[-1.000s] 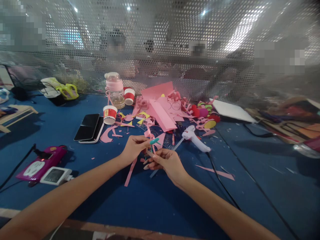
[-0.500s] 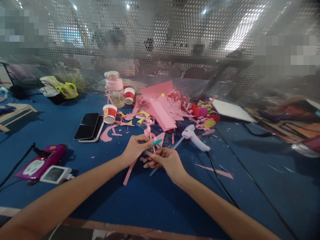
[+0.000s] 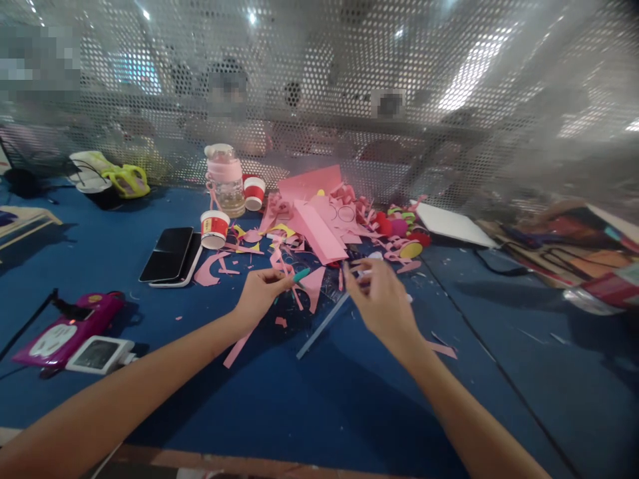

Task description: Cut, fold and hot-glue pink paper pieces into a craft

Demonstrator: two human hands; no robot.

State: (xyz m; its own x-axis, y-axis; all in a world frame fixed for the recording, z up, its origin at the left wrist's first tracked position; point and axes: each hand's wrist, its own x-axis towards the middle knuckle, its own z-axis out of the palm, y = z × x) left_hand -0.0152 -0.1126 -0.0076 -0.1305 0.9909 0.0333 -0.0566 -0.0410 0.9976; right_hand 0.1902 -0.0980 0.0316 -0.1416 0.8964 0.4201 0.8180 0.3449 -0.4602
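My left hand (image 3: 260,293) pinches a curled pink paper strip (image 3: 284,259) between thumb and fingers, above the blue table. A long teal tip (image 3: 301,275) extends from the thumb; I cannot tell whether it is a nail or a separate piece. My right hand (image 3: 382,299) hovers over the white glue gun (image 3: 376,255), its fingers curved and apart, hiding most of the gun. From the gun, a translucent glue stick (image 3: 322,327) slants toward me. Between the hands lies a pink paper triangle (image 3: 313,287).
Pink paper scraps (image 3: 319,229) pile up ahead. Left of them stand a bottle (image 3: 225,186) and a paper cup (image 3: 214,229), near a phone (image 3: 167,255). A purple device (image 3: 70,332) lies at left, a white sheet (image 3: 454,224) at right. A perforated metal screen (image 3: 309,133) rises behind.
My right hand has let go of the pink paper strip and moved right, over the glue gun. My left hand has shifted slightly left, still pinching the strip.
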